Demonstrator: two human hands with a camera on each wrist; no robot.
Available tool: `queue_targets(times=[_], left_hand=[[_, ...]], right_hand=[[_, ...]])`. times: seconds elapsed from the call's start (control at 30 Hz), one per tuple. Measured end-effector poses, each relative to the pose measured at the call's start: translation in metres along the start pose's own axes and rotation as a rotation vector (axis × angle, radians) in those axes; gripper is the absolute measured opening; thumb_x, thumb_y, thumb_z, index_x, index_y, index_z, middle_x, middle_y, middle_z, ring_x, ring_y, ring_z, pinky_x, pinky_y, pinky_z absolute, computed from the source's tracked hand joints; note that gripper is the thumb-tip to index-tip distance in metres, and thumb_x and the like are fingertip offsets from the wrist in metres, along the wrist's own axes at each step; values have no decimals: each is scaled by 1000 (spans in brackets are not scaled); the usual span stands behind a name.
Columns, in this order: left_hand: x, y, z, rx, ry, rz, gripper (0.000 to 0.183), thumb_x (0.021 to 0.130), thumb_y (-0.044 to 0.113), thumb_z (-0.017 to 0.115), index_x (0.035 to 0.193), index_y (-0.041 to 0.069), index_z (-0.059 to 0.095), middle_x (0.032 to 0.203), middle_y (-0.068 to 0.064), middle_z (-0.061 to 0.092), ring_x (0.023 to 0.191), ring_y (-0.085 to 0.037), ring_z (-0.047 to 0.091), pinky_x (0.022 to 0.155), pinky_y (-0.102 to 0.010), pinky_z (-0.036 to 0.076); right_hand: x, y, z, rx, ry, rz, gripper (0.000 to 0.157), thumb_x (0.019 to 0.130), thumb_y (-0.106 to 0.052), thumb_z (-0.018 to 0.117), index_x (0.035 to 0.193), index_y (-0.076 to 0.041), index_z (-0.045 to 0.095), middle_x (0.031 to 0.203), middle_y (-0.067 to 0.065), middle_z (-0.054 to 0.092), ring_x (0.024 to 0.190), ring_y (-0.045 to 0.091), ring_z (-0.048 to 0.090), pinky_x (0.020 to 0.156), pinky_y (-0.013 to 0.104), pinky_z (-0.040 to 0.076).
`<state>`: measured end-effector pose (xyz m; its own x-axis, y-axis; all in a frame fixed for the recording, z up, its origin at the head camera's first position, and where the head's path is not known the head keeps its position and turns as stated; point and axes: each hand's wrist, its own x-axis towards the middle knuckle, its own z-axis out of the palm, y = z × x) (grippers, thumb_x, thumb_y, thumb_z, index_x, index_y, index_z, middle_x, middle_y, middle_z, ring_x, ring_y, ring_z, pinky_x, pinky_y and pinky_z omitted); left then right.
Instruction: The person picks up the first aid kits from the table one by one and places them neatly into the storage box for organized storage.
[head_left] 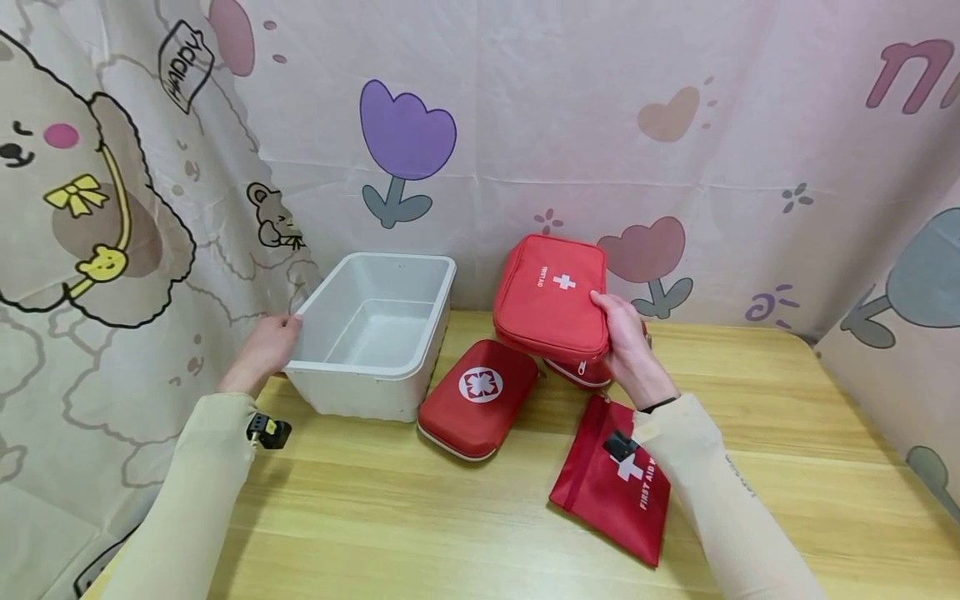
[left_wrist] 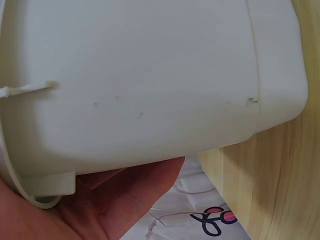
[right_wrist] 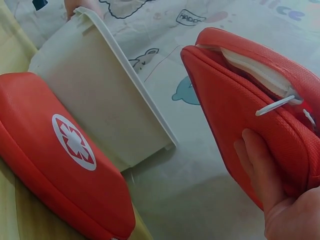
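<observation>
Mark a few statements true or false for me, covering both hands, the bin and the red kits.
1. The right hand holds a red bag. True.
2. The left hand rests flat on the table. False: it grips the rim of the white bin.
3. The emblem case lies beside the white bin. True.
4. The flat pouch stands upright. False: it lies on the table.
5. In the head view, the red bag partly hides another red case. True.
</observation>
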<state>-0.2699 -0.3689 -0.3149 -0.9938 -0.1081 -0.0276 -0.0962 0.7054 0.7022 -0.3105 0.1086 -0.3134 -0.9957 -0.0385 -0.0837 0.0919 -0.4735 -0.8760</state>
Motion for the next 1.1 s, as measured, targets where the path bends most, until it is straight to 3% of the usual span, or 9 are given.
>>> queue_targets(times=[0.47, 0.8, 1.1], left_hand=[[-3, 0, 1, 5, 18, 1, 65, 107, 36, 16, 140, -18, 34, 127, -35, 48, 107, -43, 54, 80, -45, 51], [-2, 0, 1, 12, 35, 9, 63, 107, 36, 18, 138, -16, 38, 124, -33, 50, 103, -39, 55, 76, -40, 51], [-2, -2, 2, 28, 50, -3, 64, 107, 36, 17, 139, -15, 36, 126, -33, 48, 107, -42, 53, 82, -48, 49]], right_hand=[[4, 6, 8, -13, 2, 1, 15, 103, -19, 48, 114, -8, 48, 111, 5, 54, 86, 9, 65, 78, 22, 53], [4, 10, 11, -6, -2, 21, 19, 104, -21, 48, 118, -9, 46, 116, 6, 53, 88, 9, 67, 80, 24, 53], [3, 13, 14, -16, -14, 37, 24, 104, -23, 47, 125, -10, 45, 120, 5, 53, 92, 10, 66, 81, 25, 53]])
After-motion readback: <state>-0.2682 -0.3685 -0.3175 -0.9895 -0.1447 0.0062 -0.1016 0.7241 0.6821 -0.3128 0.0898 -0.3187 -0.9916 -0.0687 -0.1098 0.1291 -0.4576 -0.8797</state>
